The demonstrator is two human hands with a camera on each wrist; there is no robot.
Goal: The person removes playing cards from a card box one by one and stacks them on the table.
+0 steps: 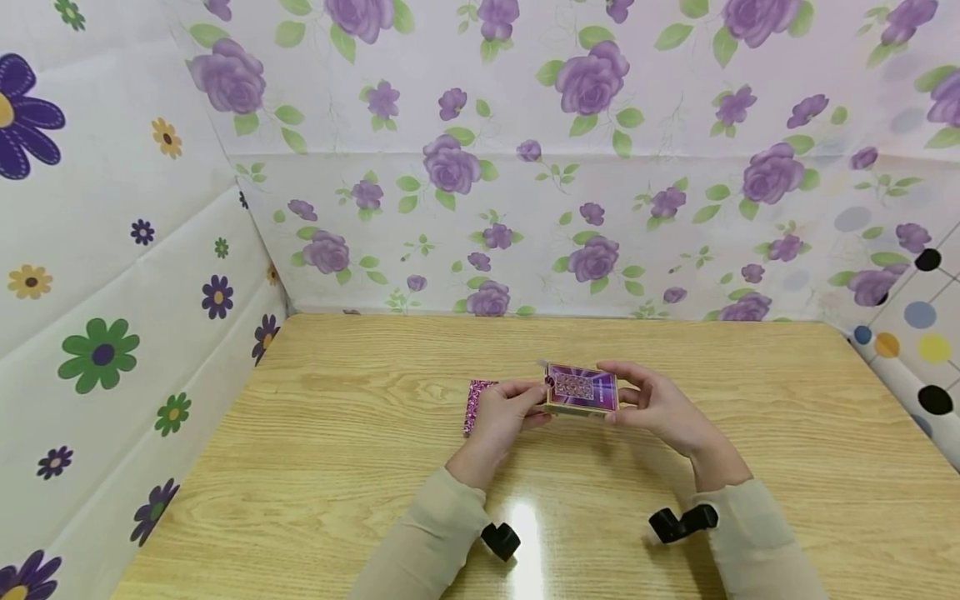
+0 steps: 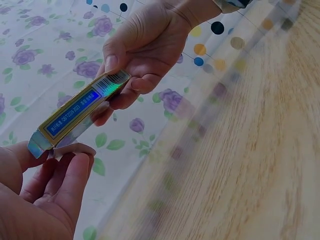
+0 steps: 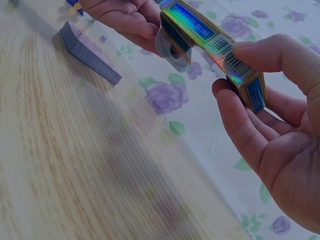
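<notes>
Both hands hold a purple, gold-edged playing-card box (image 1: 581, 390) above the table. My right hand (image 1: 663, 412) grips its right end, thumb by the barcode (image 2: 111, 84) and fingers on the opposite side. At the other end, my left hand (image 1: 501, 421) pinches the box, where a curved flap (image 3: 172, 52) hangs out from the opened end. A deck of cards (image 1: 474, 408) with a pink patterned back lies on the table beside the left hand, which partly covers it in the head view. Its dark stacked edge shows in the right wrist view.
The light wood table (image 1: 337, 475) runs back to a wall covering (image 1: 420, 233) with purple roses. A flower-patterned sheet (image 1: 135, 283) lines the left side, and a dotted sheet (image 1: 918, 342) the right. Black camera mounts (image 1: 678, 523) sit at the wrists.
</notes>
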